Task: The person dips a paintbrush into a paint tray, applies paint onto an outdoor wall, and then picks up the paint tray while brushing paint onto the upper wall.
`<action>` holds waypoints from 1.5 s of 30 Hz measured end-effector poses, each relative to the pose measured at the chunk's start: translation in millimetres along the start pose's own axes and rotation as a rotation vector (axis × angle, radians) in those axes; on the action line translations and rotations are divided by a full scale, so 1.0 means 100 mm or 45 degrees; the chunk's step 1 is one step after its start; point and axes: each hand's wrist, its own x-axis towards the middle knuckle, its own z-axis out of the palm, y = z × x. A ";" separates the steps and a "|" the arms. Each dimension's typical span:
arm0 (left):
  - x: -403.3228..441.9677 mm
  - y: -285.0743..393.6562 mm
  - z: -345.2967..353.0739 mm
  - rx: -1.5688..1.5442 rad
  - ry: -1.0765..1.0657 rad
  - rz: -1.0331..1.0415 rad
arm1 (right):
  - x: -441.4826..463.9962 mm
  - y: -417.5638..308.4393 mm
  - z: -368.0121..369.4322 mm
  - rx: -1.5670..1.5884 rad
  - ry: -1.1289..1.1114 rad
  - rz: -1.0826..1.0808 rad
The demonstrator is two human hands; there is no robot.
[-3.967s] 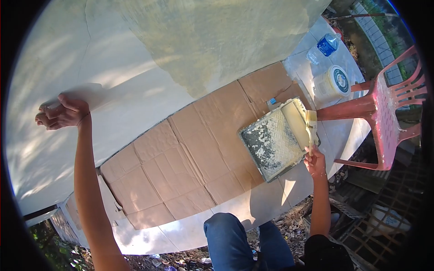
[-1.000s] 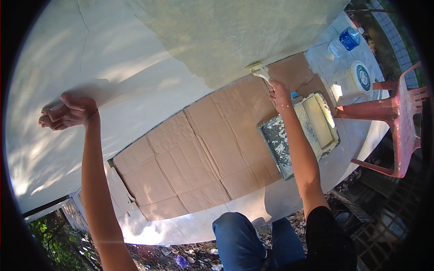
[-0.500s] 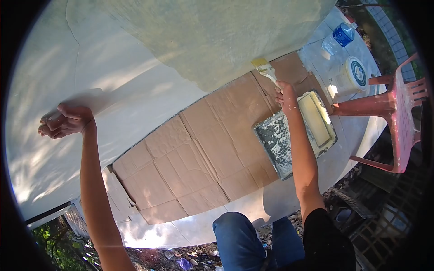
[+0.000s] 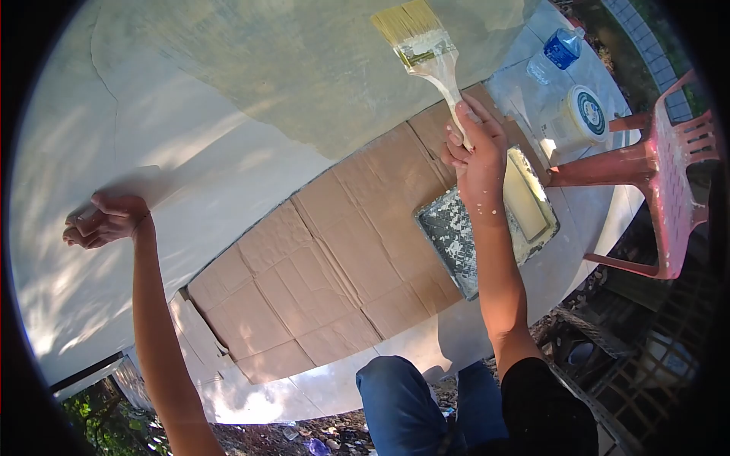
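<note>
A person in blue jeans [image 4: 399, 403], seen from their own head camera, faces a pale wall [image 4: 228, 156] with a large greenish patch. The right hand [image 4: 479, 148] grasps the handle of a wide paintbrush [image 4: 437, 64], holding it up in front of the patch, its yellowish bristles pointing toward the top of the view and its base smeared white. The left hand [image 4: 109, 220] is at the wall on the far left, fingers loosely curled; whether it holds anything cannot be told. Beneath the right forearm, partly hidden by it, a dark paint tray [image 4: 449, 235] flecked with white rests on flattened brown cardboard [image 4: 304, 251], with cream paint [image 4: 525, 205] in its well. Beyond the tray, on the tiled floor [image 4: 601, 205], are a lidded white tub [image 4: 582, 120], a clear bottle with a blue label [image 4: 561, 50] and a reddish-pink plastic chair [image 4: 663, 171] spotted with white.
</note>
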 end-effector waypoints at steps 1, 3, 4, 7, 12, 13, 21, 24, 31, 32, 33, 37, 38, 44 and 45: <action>0.02 -0.01 0.01 0.003 0.012 0.043 | 0.04 0.07 0.02 -0.004 -0.020 0.041; 0.01 -0.10 0.04 0.020 0.037 0.113 | 0.24 0.49 -0.06 -0.029 -0.071 0.123; 0.00 -0.10 0.03 0.011 0.055 0.136 | 0.33 0.86 -0.16 -0.063 -0.053 0.187; 0.02 -0.06 0.06 -0.015 0.108 0.187 | 0.46 1.90 -0.67 -0.229 0.142 0.400; 0.02 -0.22 0.10 0.015 0.140 0.295 | 0.58 2.11 -0.78 -0.580 0.349 0.669; 0.04 -0.21 0.10 0.002 0.144 0.281 | 0.60 1.85 -0.52 -0.531 0.318 0.575; 0.02 -0.14 0.06 -0.025 0.109 0.282 | -0.13 0.01 0.42 0.017 -0.107 -0.030; 0.02 -0.11 0.04 -0.020 0.093 0.264 | 0.21 0.87 0.12 -0.100 -0.051 0.138; 0.03 -0.06 0.02 -0.047 0.110 0.296 | 0.39 2.15 -0.59 -0.644 0.385 0.848; 0.03 -0.05 0.03 -0.059 0.131 0.300 | 0.43 2.14 -0.54 -0.614 0.342 0.798; 0.04 -0.08 0.03 -0.063 0.156 0.300 | 0.41 1.85 -0.24 -0.589 0.290 0.748; 0.03 -0.10 0.00 0.005 0.106 0.291 | -0.05 0.35 0.90 -0.357 0.015 0.487; 0.02 -0.09 0.01 0.005 0.111 0.284 | -0.26 -0.08 1.09 -0.271 -0.099 0.416; 0.09 -0.02 -0.04 -0.065 0.134 0.270 | -0.57 -1.12 1.62 -0.074 -0.236 -0.184; 0.06 -0.05 -0.03 -0.044 0.119 0.263 | -0.49 -0.98 1.61 -0.114 -0.256 -0.121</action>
